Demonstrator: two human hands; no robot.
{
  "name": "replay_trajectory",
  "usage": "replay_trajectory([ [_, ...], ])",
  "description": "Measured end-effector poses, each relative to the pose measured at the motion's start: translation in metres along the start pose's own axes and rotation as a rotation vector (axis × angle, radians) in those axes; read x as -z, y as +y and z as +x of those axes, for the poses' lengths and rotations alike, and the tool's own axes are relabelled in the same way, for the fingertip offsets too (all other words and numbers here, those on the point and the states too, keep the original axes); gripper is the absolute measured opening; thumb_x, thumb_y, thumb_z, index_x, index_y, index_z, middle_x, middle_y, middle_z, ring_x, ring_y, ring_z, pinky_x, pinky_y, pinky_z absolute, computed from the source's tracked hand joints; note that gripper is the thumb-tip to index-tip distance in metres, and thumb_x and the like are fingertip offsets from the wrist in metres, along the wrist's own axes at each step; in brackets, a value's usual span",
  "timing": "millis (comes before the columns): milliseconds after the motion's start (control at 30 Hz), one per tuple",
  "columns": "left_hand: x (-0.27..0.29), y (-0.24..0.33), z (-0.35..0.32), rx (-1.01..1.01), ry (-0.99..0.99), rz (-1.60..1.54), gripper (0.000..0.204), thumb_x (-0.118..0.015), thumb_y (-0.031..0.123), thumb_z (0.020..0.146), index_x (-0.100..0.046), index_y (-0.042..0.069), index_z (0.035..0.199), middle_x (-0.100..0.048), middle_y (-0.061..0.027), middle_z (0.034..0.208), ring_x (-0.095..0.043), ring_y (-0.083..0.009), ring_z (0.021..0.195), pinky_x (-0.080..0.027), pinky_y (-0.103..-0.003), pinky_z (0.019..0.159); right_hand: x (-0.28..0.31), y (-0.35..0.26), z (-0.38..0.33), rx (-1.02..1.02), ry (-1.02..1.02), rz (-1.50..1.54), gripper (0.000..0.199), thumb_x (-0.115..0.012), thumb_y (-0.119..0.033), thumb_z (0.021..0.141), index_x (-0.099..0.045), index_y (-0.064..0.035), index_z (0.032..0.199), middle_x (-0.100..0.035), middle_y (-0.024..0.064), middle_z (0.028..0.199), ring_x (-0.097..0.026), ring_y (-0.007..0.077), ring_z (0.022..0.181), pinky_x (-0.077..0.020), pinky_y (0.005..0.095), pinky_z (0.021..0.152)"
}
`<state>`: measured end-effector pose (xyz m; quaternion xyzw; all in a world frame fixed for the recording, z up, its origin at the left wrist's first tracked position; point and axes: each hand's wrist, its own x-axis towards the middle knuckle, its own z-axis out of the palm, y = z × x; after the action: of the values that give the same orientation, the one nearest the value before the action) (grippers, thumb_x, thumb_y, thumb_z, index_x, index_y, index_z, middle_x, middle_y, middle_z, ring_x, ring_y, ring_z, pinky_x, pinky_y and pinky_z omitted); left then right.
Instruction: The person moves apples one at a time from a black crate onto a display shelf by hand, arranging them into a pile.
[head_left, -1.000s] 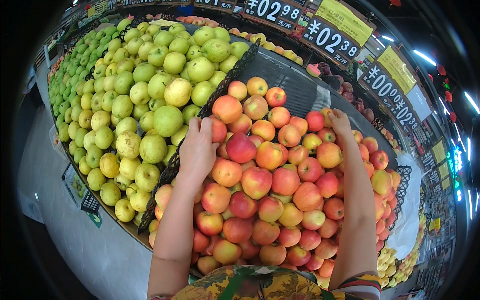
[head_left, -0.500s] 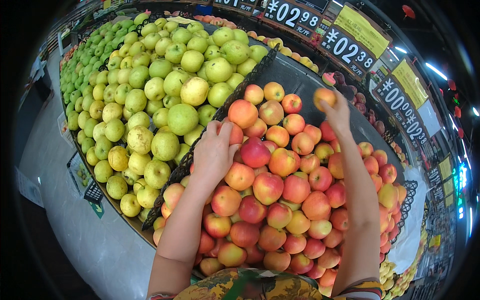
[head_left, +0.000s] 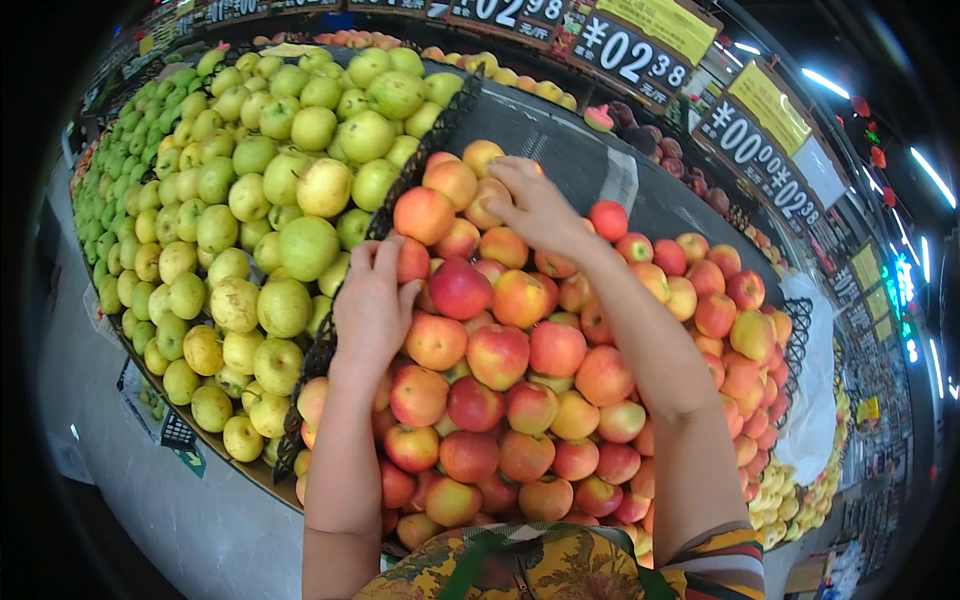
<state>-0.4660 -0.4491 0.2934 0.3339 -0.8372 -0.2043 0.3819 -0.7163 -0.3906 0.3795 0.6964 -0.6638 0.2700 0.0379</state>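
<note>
Red-and-yellow apples (head_left: 497,355) lie heaped in a sloping black display in front of me. My left hand (head_left: 368,315) is at the heap's left edge, by the black mesh divider (head_left: 335,330), its fingers and thumb curled round a reddish apple (head_left: 412,260). My right hand (head_left: 545,207) reaches across to the upper part of the heap. Its fingers and thumb close round a yellowish-orange apple (head_left: 488,205), which rests among other apples. Between the hands lie a large orange-red apple (head_left: 423,215) and a dark red one (head_left: 460,288).
Yellow-green pears (head_left: 235,303) are piled left of the divider, with smaller green fruit (head_left: 125,185) beyond. Black mat (head_left: 545,125) shows behind the apples. Price boards (head_left: 630,55) hang along the back. A clear plastic bag (head_left: 808,390) hangs at the right edge.
My right hand has brought an apple from the back right down and left onto the heap. My left hand keeps its apple at the divider. The view has shifted slightly rightward.
</note>
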Motion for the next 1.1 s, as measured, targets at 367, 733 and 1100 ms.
replay_trajectory([
  [367,-0.009,0.004,-0.001,-0.005,0.003,0.156,0.062,-0.079,0.017,0.083,-0.050,0.010,0.137,-0.055,-0.0173,0.126,-0.065,-0.0402,0.103,-0.057,-0.048,0.082,0.110,0.025,-0.161,-0.644,-0.298,-0.391,0.073,-0.079,-0.027,0.078,-0.053,-0.0101,0.144,-0.055,0.0177,0.138,-0.061,0.0360,0.119,-0.0521,0.0441,0.098],
  [733,-0.007,0.005,-0.002,-0.054,0.042,0.161,0.065,-0.080,0.014,0.080,-0.051,0.007,0.138,-0.055,-0.0205,0.131,-0.061,-0.0410,0.112,-0.053,-0.047,0.092,0.079,-0.003,-0.108,-0.517,0.031,-0.410,0.074,-0.080,-0.033,0.072,-0.058,-0.0134,0.140,-0.054,0.0226,0.121,-0.063,0.0403,0.107,-0.0528,0.0438,0.096],
  [1100,-0.002,0.001,-0.004,-0.023,0.009,0.138,0.066,-0.079,0.010,0.080,-0.049,0.005,0.139,-0.054,-0.0236,0.132,-0.061,-0.0435,0.113,-0.053,-0.049,0.093,-0.058,-0.035,-0.039,-0.577,0.239,0.214,0.068,-0.069,-0.055,0.090,-0.057,0.0106,0.102,-0.068,0.0280,0.095,-0.068,0.0388,0.088,-0.0538,0.0450,0.081],
])
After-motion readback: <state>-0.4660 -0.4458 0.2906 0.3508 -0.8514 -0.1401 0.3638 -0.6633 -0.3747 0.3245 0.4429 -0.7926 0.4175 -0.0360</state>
